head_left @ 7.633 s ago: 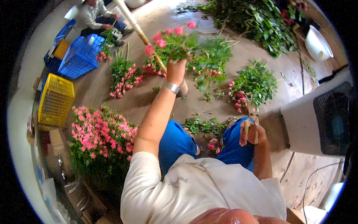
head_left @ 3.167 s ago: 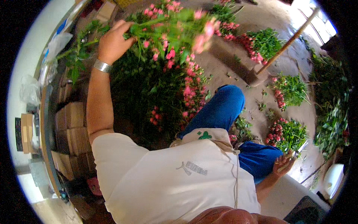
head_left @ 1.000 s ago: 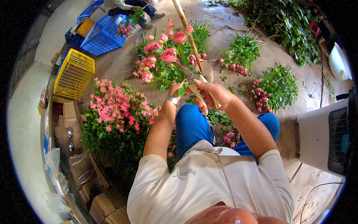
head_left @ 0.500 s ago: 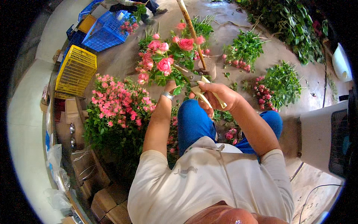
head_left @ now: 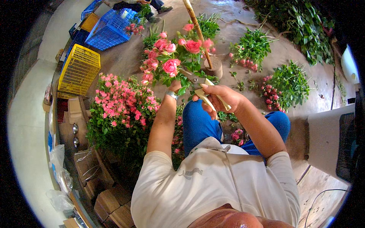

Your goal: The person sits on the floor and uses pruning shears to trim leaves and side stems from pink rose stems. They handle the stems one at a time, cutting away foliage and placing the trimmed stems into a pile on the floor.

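Observation:
My left hand (head_left: pixel 175 86), with a watch at its wrist, is behind a bunch of pink roses (head_left: pixel 171 67) and grips it from below. Leaves hide most of those fingers. In my right hand (head_left: pixel 228 96) is a pair of pruning shears (head_left: pixel 197 79) with cream handles. Their handles are spread and the metal blades point left, among the leaves just right of the largest blooms. Whether a stem lies between the blades I cannot tell. A wooden stick (head_left: pixel 196 26) stands behind the bunch in a round block (head_left: pixel 216 68).
A large heap of pink roses (head_left: pixel 118 98) sits at my left. Smaller rose bundles (head_left: pixel 251 49) lie on the floor to the right. Yellow (head_left: pixel 80 68) and blue (head_left: pixel 110 30) crates stand at far left, near another person's legs (head_left: pixel 156 5). Cut greenery (head_left: pixel 296 26) is piled far right.
The shears' blades show more clearly beside the bunch now. Both hands have kept nearly the same place and hold. The whole view has shifted slightly.

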Demonstrator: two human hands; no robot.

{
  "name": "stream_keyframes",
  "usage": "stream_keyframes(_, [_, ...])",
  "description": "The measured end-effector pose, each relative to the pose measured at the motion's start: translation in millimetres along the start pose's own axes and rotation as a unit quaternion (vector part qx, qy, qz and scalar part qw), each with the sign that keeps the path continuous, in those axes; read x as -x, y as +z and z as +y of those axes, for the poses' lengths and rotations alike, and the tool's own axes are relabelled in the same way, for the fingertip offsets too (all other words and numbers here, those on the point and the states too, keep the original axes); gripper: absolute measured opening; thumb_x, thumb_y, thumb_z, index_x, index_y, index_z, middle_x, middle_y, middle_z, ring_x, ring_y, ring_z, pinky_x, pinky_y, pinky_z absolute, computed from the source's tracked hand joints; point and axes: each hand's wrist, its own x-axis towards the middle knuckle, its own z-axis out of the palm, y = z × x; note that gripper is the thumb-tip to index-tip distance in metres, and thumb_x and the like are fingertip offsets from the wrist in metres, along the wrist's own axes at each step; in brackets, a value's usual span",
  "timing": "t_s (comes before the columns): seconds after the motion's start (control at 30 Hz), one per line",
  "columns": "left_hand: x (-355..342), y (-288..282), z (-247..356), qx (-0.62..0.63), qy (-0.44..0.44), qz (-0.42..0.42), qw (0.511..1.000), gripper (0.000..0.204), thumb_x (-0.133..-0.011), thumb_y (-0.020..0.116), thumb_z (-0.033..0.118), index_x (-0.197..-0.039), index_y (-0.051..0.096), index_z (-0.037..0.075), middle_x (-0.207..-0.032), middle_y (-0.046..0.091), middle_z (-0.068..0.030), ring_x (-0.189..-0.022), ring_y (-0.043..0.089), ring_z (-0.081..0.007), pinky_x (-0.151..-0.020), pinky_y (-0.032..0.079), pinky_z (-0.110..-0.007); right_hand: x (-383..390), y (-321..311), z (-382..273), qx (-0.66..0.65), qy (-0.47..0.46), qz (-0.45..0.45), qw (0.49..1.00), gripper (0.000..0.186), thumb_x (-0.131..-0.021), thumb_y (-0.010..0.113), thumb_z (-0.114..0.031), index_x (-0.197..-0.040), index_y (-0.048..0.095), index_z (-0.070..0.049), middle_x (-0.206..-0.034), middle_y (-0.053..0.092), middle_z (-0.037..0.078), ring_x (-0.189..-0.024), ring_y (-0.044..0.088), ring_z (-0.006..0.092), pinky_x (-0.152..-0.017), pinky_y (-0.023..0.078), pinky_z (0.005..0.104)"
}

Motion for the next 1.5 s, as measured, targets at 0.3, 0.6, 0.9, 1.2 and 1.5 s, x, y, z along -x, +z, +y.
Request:
stream_keyframes(0.3, [-4.7,20.2,19.2,0.069,0.04,-0.002,0.997,0.014,-0.08,0.053,0.016,-0.088,0.059,0.006,-0.081,0.06,-0.0112,-0.069,0.058,-0.0264,-0.06,0.047,-0.038,23.3,-5.0,8.8,0.02,-0.035,0.031,0.999,0.051,-0.092,0.035,-0.046,-0.11,0.051,-0.001,-0.062,0.055,0.01,-0.048,0.058,0.021,-0.046,0.05,0.034])
stream_keyframes(0.6, [-14.3,44.5,-3.3,0.153,0.016,-0.069,0.986,0.011,-0.081,0.052,0.013,-0.086,0.059,0.006,-0.081,0.061,-0.0101,-0.067,0.059,-0.0242,-0.057,0.047,-0.037,48.2,-7.7,17.6,0.006,-0.067,0.029,0.997,0.053,-0.092,0.034,-0.044,-0.11,0.051,0.003,-0.065,0.057,0.011,-0.049,0.058,0.0207,-0.046,0.05,0.0338])
stream_keyframes(0.9, [-21.7,60.8,-12.2,0.31,-0.033,-0.076,0.947,0.012,-0.083,0.051,0.013,-0.092,0.056,0.007,-0.082,0.058,-0.007,-0.067,0.056,-0.0189,-0.056,0.046,-0.036,68.3,-11.3,28.3,0.0,-0.089,0.043,0.995,0.051,-0.092,0.035,-0.043,-0.109,0.051,0.003,-0.063,0.056,0.009,-0.049,0.057,0.0199,-0.046,0.05,0.0333])
stream_keyframes(1.2, [-11.2,55.7,53.3,0.286,-0.031,0.077,0.955,0.016,-0.084,0.049,0.014,-0.097,0.054,0.006,-0.089,0.056,-0.0081,-0.075,0.053,-0.0202,-0.062,0.044,-0.037,138.7,-53.6,68.9,-0.09,-0.11,0.177,0.974,0.052,-0.09,0.037,-0.044,-0.112,0.049,0.002,-0.067,0.055,0.01,-0.052,0.055,0.0214,-0.047,0.05,0.0373])
stream_keyframes(1.5, [-23.3,113.1,82.7,0.337,-0.058,0.043,0.939,0.02,-0.085,0.048,0.016,-0.102,0.052,0.005,-0.096,0.054,-0.0091,-0.083,0.051,-0.0216,-0.068,0.042,-0.038,180.6,-65.1,87.3,-0.096,-0.198,0.21,0.953,0.052,-0.091,0.036,-0.044,-0.112,0.049,0.001,-0.068,0.057,0.009,-0.049,0.058,0.0213,-0.047,0.051,0.0334])
